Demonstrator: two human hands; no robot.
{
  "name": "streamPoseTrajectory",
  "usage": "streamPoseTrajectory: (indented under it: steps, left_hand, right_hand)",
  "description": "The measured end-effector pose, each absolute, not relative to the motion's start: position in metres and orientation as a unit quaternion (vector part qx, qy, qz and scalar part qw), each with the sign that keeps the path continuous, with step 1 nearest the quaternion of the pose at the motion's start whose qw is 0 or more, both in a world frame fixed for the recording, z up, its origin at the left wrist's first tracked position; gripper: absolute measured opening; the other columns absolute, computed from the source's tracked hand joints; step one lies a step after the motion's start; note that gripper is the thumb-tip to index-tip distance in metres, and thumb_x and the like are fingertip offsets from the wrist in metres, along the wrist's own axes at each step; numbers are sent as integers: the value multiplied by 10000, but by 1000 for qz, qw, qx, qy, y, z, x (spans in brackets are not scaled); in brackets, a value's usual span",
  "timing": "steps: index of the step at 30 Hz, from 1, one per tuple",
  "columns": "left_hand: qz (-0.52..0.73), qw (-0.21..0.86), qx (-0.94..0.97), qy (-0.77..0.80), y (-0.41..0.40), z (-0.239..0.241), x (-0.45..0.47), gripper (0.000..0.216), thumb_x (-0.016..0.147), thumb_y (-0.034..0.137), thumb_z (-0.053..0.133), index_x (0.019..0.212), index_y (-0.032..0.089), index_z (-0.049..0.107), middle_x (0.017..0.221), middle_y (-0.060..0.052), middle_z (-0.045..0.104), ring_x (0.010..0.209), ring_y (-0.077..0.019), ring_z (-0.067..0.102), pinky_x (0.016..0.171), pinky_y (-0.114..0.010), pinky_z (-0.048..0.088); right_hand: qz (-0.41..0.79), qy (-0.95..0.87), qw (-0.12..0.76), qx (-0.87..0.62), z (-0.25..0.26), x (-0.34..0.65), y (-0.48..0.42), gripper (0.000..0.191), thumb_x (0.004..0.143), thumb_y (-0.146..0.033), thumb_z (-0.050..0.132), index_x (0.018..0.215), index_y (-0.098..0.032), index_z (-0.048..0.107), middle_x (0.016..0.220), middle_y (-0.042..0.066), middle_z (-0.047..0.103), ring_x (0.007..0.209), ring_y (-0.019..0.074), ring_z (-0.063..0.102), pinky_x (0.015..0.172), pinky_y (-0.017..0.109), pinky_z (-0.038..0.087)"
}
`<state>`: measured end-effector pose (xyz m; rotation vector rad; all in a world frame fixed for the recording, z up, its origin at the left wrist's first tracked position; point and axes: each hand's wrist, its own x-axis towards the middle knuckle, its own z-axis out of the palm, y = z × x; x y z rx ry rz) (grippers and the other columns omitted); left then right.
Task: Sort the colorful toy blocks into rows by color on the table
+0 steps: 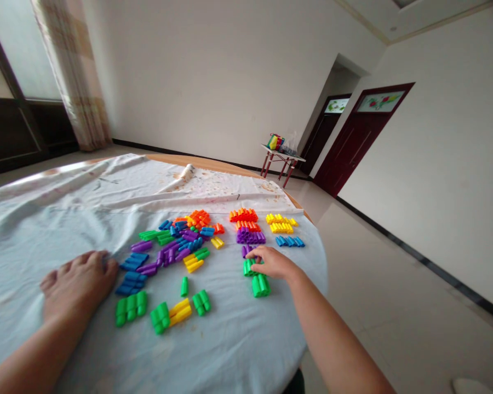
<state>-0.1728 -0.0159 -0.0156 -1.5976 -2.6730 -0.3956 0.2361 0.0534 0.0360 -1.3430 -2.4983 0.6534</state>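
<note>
My left hand (80, 282) lies flat on the cloth with its fingers stretched out, holding nothing. Close to its right are joined blue plastic tube pieces (131, 283) and a row of green pieces (131, 308). My right hand (273, 262) is bent over a green plastic tube piece (248, 267), with thumb and index finger around its far end; the fingers partly hide it. Small purple pieces (245, 251) lie by the index fingertip. Another green group (261, 285) sits just nearer. Beyond stand joined purple (250, 236) and orange rows (243, 215).
A mixed pile with purple pieces (168, 254) and orange pieces (199, 219) lies mid-table. Yellow rows (281, 227) and a blue row (290, 241) lie near the right edge. The cloth (86, 219) is wrinkled. A small side table (285, 156) stands by the far wall.
</note>
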Motion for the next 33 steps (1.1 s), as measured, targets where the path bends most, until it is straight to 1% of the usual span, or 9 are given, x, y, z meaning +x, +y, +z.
streamPoseTrajectory:
  steps: [8, 11, 14, 17, 21, 25, 28, 30, 33]
  left_hand:
    - [-122, 9, -499, -858, -20, -10, -166, 534, 830, 467, 223, 1167, 188, 529, 1287, -142, 495, 1166, -340, 417, 977, -472, 249]
    - [-123, 6, -500, -857, -21, -10, -166, 537, 834, 456, 213, 1171, 181, 528, 1284, -146, 496, 1167, -340, 420, 969, -470, 261]
    - [-123, 4, -499, -858, -22, -10, -166, 546, 836, 451, 200, 1185, 177, 518, 1296, -145, 488, 1184, -337, 409, 980, -470, 254]
    - [-124, 5, -495, -860, -21, -10, -166, 547, 837, 449, 196, 1188, 180, 517, 1300, -138, 488, 1193, -333, 403, 992, -468, 244]
    - [-126, 7, -491, -862, -20, -10, -165, 554, 835, 451, 191, 1197, 180, 510, 1306, -136, 483, 1197, -336, 397, 992, -464, 244]
    - [-123, 2, -495, -860, -20, -10, -165, 572, 833, 468, 185, 1206, 173, 503, 1307, -146, 477, 1195, -345, 397, 979, -461, 257]
    - [-119, 0, -501, -857, -20, -10, -167, 584, 834, 481, 175, 1211, 173, 498, 1310, -150, 472, 1197, -353, 393, 985, -470, 244]
    - [-118, 0, -506, -855, -19, -11, -168, 585, 832, 493, 178, 1206, 180, 500, 1311, -149, 472, 1198, -355, 391, 990, -473, 235]
    - [-119, 7, -508, -853, -19, -11, -169, 564, 825, 498, 213, 1199, 194, 506, 1299, -147, 486, 1181, -353, 406, 984, -474, 242]
  right_hand:
    - [209, -864, 235, -393, 43, 185, 10, 274, 786, -195, 598, 1058, -183, 628, 967, 49, 635, 828, 137, 574, 816, 281, 440]
    - [231, -892, 214, -324, 34, 155, -11, 288, 777, -197, 617, 1065, -195, 623, 963, 40, 645, 885, 145, 570, 852, 281, 427]
    - [237, -916, 181, -267, 23, 139, -20, 365, 735, -139, 630, 1096, -187, 613, 1057, 54, 636, 1009, 166, 544, 928, 294, 389]
    - [245, -928, 155, -233, 14, 135, -19, 417, 716, -103, 620, 1123, -193, 601, 1100, 51, 624, 1044, 161, 531, 947, 284, 374]
    - [207, -916, 161, -304, 9, 136, -20, 388, 745, -272, 669, 1117, -188, 601, 1016, 58, 625, 1003, 179, 532, 913, 292, 397]
    - [147, -892, 149, -401, 7, 135, -26, 397, 779, -515, 593, 987, -180, 637, 920, 75, 609, 933, 208, 544, 839, 319, 431]
    - [131, -891, 135, -414, 12, 139, -32, 432, 757, -578, 577, 928, -186, 641, 890, 72, 602, 917, 220, 539, 831, 338, 429]
    - [140, -902, 140, -385, 16, 146, -34, 401, 747, -508, 632, 1003, -199, 626, 955, 66, 602, 960, 218, 525, 867, 338, 412]
    - [173, -926, 143, -304, 18, 154, -36, 365, 772, -248, 637, 1131, -235, 575, 1076, 43, 588, 1031, 184, 500, 924, 310, 378]
